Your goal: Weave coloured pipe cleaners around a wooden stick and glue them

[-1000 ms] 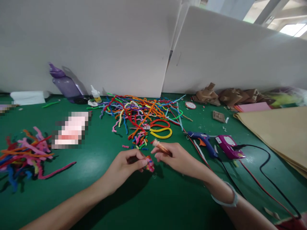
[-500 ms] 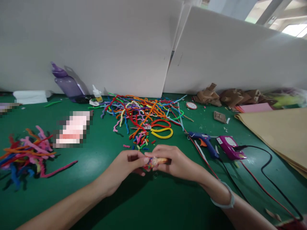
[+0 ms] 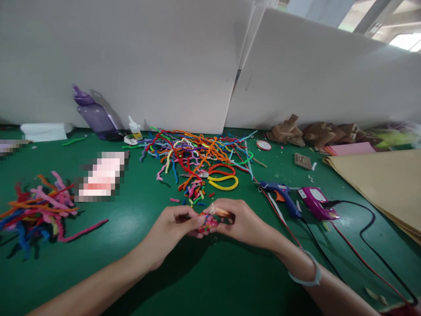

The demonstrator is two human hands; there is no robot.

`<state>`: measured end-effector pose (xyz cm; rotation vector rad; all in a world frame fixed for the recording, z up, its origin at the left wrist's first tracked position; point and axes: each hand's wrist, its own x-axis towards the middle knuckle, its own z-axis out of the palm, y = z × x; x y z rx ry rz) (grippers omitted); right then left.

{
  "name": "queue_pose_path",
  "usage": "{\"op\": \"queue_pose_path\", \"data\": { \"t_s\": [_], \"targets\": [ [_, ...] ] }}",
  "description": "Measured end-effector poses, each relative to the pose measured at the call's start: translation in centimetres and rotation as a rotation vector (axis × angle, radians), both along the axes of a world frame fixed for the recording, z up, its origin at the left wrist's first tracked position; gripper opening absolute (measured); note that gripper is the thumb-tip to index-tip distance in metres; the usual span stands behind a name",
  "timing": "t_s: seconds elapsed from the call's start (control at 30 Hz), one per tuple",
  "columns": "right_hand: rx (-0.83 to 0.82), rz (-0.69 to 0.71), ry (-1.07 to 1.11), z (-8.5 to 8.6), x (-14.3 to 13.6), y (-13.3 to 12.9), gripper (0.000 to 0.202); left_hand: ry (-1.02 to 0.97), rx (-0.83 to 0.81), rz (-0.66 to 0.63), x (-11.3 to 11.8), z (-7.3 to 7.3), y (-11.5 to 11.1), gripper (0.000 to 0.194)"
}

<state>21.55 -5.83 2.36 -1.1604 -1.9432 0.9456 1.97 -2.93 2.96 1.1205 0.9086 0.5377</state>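
My left hand (image 3: pixel 179 221) is closed, with its thumb and fingers pinching a small multicoloured piece (image 3: pixel 207 223), mostly red and pink with green and blue specks. My right hand (image 3: pixel 238 221) curls around a tan-brown piece (image 3: pixel 223 213) whose paler end meets the coloured one. Whether the two pieces are joined cannot be made out. Just beyond the fingers lie short cut bits of fuzzy pipe cleaner (image 3: pixel 194 191). Scissors (image 3: pixel 222 177) with one red and one yellow handle rest behind them.
Long pipe cleaners (image 3: pixel 197 149) heap against the white partition (image 3: pixel 131 57); another bunch (image 3: pixel 42 202) lies left. A blue glue gun (image 3: pixel 279 195), a purple box (image 3: pixel 317 203) and cords lie right, beside brown paper (image 3: pixel 378 180). A purple bottle (image 3: pixel 95 118) and glue bottle (image 3: pixel 134 128) stand back left.
The multicoloured piece has turned between my fingers and shows more of its face. The tan piece's pale end has tipped up and away. Both hands stay in about the same place.
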Motion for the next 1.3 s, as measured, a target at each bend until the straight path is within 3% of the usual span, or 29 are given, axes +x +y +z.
{"op": "queue_pose_path", "data": {
  "t_s": [0.33, 0.47, 0.6, 0.7, 0.8, 0.93, 1.13, 1.3],
  "targets": [
    [0.043, 0.021, 0.063, -0.9, 0.0, 0.3, 0.022, -0.006, -0.104, -0.022, -0.4, -0.3, 0.2, 0.025],
    [-0.038, -0.023, 0.072, -0.8, -0.1, 0.3, 0.018, 0.011, -0.059, -0.039, -0.3, -0.4, 0.1, 0.026],
    [-0.271, -0.127, 0.324, -0.5, -0.4, 0.4, 0.026, 0.056, 0.241, 0.059, 0.0, -0.6, -0.4, 0.023],
    [-0.427, -0.098, 0.567, -0.7, -1.3, 0.2, 0.032, 0.123, 0.511, 0.100, -0.1, -0.9, -0.5, 0.036],
    [-0.572, -0.092, 0.645, -1.1, -2.2, 0.0, 0.037, 0.236, 0.807, 0.073, -0.7, -1.1, -0.3, 0.030],
    [-0.434, -0.167, 0.586, -0.9, -2.3, 0.0, 0.032, 0.294, 1.023, 0.047, -1.4, -1.2, 0.2, 0.015],
    [-0.210, -0.253, 0.177, 0.3, -2.2, -0.7, 0.018, 0.351, 1.219, -0.099, -1.9, -2.2, 0.4, 0.016],
    [-0.252, -0.159, 0.185, 0.2, -2.1, -0.6, 0.018, 0.394, 1.333, -0.166, -2.1, -2.3, 0.5, 0.010]
  ]
}}
